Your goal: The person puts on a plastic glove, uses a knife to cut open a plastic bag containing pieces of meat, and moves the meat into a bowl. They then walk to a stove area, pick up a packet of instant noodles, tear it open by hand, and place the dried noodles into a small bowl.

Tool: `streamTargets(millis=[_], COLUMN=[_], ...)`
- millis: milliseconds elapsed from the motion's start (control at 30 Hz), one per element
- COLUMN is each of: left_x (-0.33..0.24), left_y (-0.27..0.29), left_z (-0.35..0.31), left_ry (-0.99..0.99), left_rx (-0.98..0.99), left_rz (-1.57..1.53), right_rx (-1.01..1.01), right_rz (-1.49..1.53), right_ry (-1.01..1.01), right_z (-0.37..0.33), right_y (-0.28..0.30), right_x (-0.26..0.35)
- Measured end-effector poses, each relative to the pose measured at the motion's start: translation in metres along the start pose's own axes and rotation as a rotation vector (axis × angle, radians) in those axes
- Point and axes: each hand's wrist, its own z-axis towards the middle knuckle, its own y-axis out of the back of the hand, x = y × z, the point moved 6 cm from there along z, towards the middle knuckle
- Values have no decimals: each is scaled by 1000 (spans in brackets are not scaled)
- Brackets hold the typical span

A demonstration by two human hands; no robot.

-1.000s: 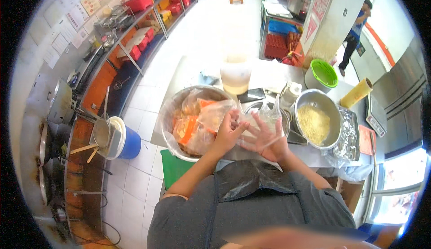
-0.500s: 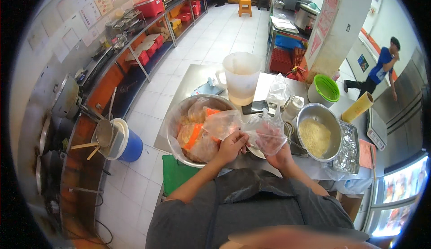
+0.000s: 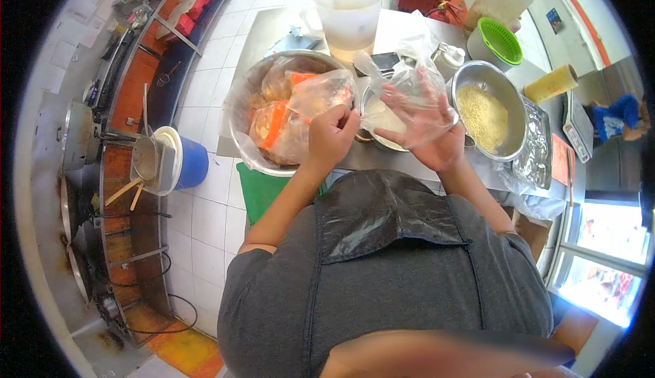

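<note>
Over my right hand [image 3: 440,139] lies thin clear plastic [image 3: 416,95]; whether it is a bag or a glove I cannot tell. The spread fingers show through it. My left hand [image 3: 331,136] is closed in a pinch beside the right rim of a large metal bowl [image 3: 239,129]. What its fingertips hold, if anything, is hidden. Inside that bowl sit clear bags of food [image 3: 273,129] with orange bands. Partly behind the plastic is a round container of pale powder [image 3: 382,122]. A second metal bowl [image 3: 520,122], to the right, holds yellowish crumbs [image 3: 483,115].
A cloudy plastic jug [image 3: 348,16] stands behind the bowls. At the right are a green basket [image 3: 501,40], a wrap roll [image 3: 551,83], a foil-like tray [image 3: 533,149] and a scale [image 3: 577,125]. A blue bucket [image 3: 190,163] stands on the floor; a person in blue [image 3: 617,119] is far right.
The view has tilted down. My right hand has turned and spread its fingers inside the plastic. My left hand now lies farther from it. The person in blue has moved nearer.
</note>
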Motion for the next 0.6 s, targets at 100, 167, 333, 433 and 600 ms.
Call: streamTargets(millis=[100, 167, 333, 433, 600], left_x=[-28, -58, -101, -101, -106], left_y=[2, -11, -47, -57, -66], left_z=[-8, -4, 4, 9, 4], left_ry=[-249, -392, -556, -564, -718], left_rx=[40, 128, 126, 139, 240], left_rz=[8, 0, 27, 141, 26], right_rx=[65, -53, -78, -109, -282], right_rz=[-78, -157, -236, -396, -355], right_ry=[-10, 31, 17, 98, 280], right_z=[0, 3, 17, 23, 29], right_y=[-2, 13, 18, 19, 17], right_x=[-2, -3, -7, 3, 28])
